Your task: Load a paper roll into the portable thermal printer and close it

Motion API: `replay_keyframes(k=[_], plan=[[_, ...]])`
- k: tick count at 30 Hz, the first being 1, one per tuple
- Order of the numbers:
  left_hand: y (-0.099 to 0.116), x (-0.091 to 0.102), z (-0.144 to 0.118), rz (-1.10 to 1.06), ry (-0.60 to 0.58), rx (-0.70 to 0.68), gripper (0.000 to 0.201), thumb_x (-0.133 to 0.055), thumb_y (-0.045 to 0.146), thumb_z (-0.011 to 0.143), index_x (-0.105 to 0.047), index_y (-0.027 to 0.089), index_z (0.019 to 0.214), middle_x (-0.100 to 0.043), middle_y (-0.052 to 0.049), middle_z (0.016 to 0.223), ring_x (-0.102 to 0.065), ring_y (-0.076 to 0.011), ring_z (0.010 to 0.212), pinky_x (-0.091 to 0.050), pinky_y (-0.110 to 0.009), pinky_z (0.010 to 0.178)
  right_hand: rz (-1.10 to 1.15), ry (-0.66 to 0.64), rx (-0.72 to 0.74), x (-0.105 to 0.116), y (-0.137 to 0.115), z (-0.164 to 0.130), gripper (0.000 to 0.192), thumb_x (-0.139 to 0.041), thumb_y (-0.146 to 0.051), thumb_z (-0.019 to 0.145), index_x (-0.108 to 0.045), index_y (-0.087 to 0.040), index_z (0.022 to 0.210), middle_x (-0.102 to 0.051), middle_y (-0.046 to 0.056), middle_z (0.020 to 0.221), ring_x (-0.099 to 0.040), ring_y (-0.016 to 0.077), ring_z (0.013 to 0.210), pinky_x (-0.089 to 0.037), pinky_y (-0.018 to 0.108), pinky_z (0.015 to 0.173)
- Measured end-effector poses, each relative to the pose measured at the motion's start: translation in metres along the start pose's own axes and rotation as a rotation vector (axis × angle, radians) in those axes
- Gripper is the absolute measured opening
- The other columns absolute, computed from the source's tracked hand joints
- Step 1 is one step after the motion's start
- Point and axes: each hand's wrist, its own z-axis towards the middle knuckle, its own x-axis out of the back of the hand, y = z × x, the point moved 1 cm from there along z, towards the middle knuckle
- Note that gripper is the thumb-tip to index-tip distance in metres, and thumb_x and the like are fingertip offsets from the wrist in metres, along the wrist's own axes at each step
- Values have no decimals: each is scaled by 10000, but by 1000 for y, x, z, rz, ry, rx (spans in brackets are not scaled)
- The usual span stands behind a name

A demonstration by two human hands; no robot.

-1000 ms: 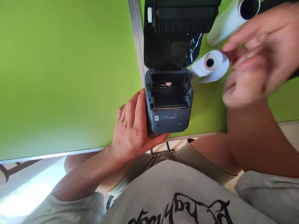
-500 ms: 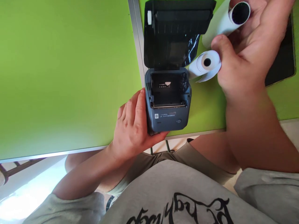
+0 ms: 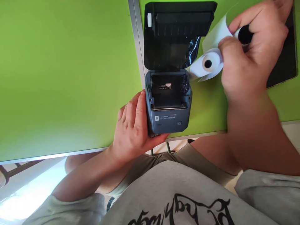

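A small grey label printer (image 3: 168,117) stands at the near edge of the green table (image 3: 70,78). Its black lid (image 3: 175,31) is swung up and back, and the paper bay (image 3: 167,90) shows nothing inside but a small sticker. My left hand (image 3: 132,125) grips the printer's left side. My right hand (image 3: 248,53) is closed around a white paper roll (image 3: 219,32), fingers over its dark core. A second, smaller white paper roll (image 3: 207,64) lies on the table just right of the printer, touching my thumb.
A dark flat tablet-like slab (image 3: 284,59) lies at the right edge under my right hand. A grey seam (image 3: 136,40) divides two green tabletops. Crinkled clear film (image 3: 193,47) hangs at the lid's right side. My lap is below the table edge.
My right hand reached to the far roll, closed around it and drew it down toward the smaller roll. The left hand and printer stayed put.
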Motion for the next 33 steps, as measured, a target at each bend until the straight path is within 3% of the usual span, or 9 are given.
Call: replay_keyframes(k=[5, 8, 14, 18, 21, 24, 26, 29, 33], plan=[[0, 1, 0, -2, -7, -5, 1104, -604, 782, 849, -250, 41, 1587, -580, -270, 1435, -626, -358, 1246, -478, -408, 1003, 292, 31, 57, -2, -3, 1, 231, -563, -111, 852, -679, -235, 1009, -580, -70, 894, -512, 43, 881, -416, 265, 892], [0, 1, 0, 3, -11, -1, 1106, -590, 793, 850, -243, 47, 1590, -580, -268, 1438, -623, -363, 1253, -478, -416, 1006, 458, 46, 83, -7, 2, 3, 306, -618, -134, 861, -701, -324, 1086, -591, -96, 941, -496, 21, 854, -407, 234, 828], [-1, -1, -1, 11, 0, -9, 1112, -616, 785, 837, -260, 34, 1576, -572, -275, 1439, -623, -363, 1242, -477, -411, 1001, 724, 83, 266, -15, 35, 15, 323, -759, -271, 856, -738, -460, 1117, -647, -76, 963, -605, 72, 884, -483, 236, 802], [-1, 0, 0, 0, 2, -9, 1112, -613, 784, 840, -252, 41, 1584, -575, -271, 1433, -618, -364, 1246, -473, -413, 998, 691, 107, 197, -14, 28, 12, 291, -677, -186, 899, -746, -415, 1064, -657, -69, 936, -609, 79, 864, -471, 250, 789], [-1, 0, 0, -7, 5, -18, 1095, -592, 788, 854, -277, 24, 1571, -578, -274, 1426, -612, -361, 1251, -465, -406, 1003, 538, 52, 75, -11, 11, 6, 410, -558, -35, 865, -740, -328, 1087, -666, -62, 978, -575, 57, 909, -442, 237, 840], [-1, 1, 0, -11, 1, -13, 1084, -580, 789, 862, -279, 27, 1573, -574, -274, 1432, -609, -360, 1257, -463, -406, 1003, 438, 3, 111, -10, 3, 3, 585, -535, 50, 736, -722, -324, 1145, -613, -98, 1006, -475, -4, 846, -361, 167, 726], [-1, 1, 0, -14, 0, -9, 1093, -585, 794, 856, -268, 39, 1580, -571, -271, 1437, -607, -363, 1263, -466, -411, 1005, 428, 6, 148, -10, 3, 4, 565, -596, 23, 725, -715, -325, 1154, -584, -107, 977, -431, -18, 803, -325, 156, 681], [-1, 1, 0, -7, -2, -8, 1092, -583, 795, 855, -258, 53, 1588, -578, -261, 1435, -616, -357, 1255, -470, -408, 1006, 407, 18, 130, -9, 5, 5, 528, -573, 13, 775, -725, -338, 1139, -597, -115, 962, -433, -20, 811, -364, 162, 755], [-1, 1, 0, -4, -7, -3, 1087, -570, 797, 860, -246, 66, 1598, -580, -253, 1440, -617, -355, 1268, -475, -409, 1015, 387, 39, 100, -4, 4, 3, 588, -448, 36, 801, -726, -339, 1158, -684, -123, 1032, -576, 21, 970, -438, 212, 909]])
